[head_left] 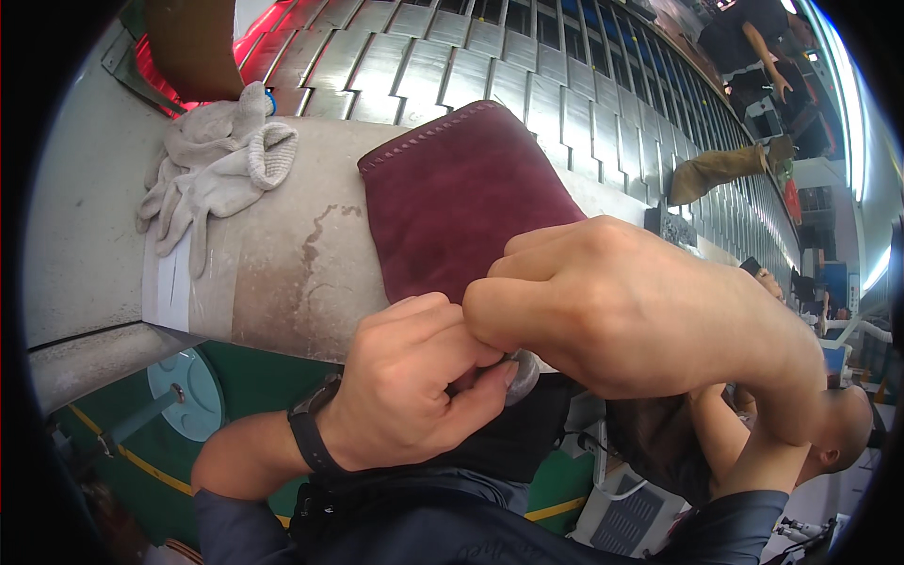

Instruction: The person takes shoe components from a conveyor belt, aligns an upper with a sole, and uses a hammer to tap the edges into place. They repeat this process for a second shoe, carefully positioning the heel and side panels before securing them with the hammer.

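Note:
A maroon suede boot [461, 188] lies with its wide shaft flat on the worktable, the whip-stitched top edge pointing away from me. My left hand [410, 386] is closed at the boot's near end, thumb bent against the fingers. Close against it, my right hand [584, 301] is also closed, its fingers curled down over the same end. The foot part of the boot is mostly hidden behind both hands. Below my left thumb shows a small grey rounded thing [524, 379], whose kind I cannot make out.
Grey-white knitted gloves [221, 169] lie on the stained worktable [273, 273] at left. Beyond runs a metal slat conveyor [452, 61] with a tan boot [716, 174] on it. A co-worker [838, 433] sits close by on the right. A light-blue round stand [188, 395] is at lower left.

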`<state>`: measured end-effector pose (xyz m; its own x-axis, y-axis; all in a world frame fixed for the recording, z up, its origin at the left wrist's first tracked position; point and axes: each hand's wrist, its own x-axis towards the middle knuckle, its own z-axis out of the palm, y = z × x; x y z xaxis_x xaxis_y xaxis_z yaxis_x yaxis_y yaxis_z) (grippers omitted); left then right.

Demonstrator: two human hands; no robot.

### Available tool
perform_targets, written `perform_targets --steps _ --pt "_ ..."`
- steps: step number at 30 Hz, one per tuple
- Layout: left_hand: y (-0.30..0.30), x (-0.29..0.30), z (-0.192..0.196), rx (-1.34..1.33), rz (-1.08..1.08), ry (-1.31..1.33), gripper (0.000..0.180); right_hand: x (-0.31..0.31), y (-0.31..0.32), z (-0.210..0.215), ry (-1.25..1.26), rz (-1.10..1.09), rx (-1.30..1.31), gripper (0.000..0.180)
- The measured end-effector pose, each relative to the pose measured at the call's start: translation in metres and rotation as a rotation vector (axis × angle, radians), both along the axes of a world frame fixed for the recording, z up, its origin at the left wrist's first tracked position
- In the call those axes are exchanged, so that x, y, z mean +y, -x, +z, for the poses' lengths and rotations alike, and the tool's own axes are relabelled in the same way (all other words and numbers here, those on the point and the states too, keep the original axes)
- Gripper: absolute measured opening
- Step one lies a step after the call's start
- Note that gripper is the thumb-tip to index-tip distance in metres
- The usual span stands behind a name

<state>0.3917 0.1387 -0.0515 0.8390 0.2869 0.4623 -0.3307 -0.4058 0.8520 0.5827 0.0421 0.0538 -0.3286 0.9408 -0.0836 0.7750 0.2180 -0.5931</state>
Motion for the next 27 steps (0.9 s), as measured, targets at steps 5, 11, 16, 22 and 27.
perform_targets --steps 5,11,16,22,27 --pt "0.001 0.001 0.000 0.002 -0.001 0.000 0.016 0.003 0.000 0.002 0.019 0.014 -0.012 0.020" --pt "0.003 0.001 0.000 0.025 -0.001 -0.012 0.016 0.013 -0.002 0.007 0.174 0.068 -0.094 0.021" --pt "0.005 0.003 0.000 0.031 -0.010 -0.013 0.017 0.024 -0.008 0.004 0.312 0.123 -0.041 0.021" --pt "0.006 0.002 -0.002 0.019 0.002 0.019 0.018 0.024 -0.004 0.009 0.348 0.119 -0.091 0.020" --pt "0.005 0.002 -0.005 -0.011 -0.015 0.031 0.020 0.012 -0.003 -0.001 0.207 0.103 -0.036 0.018"
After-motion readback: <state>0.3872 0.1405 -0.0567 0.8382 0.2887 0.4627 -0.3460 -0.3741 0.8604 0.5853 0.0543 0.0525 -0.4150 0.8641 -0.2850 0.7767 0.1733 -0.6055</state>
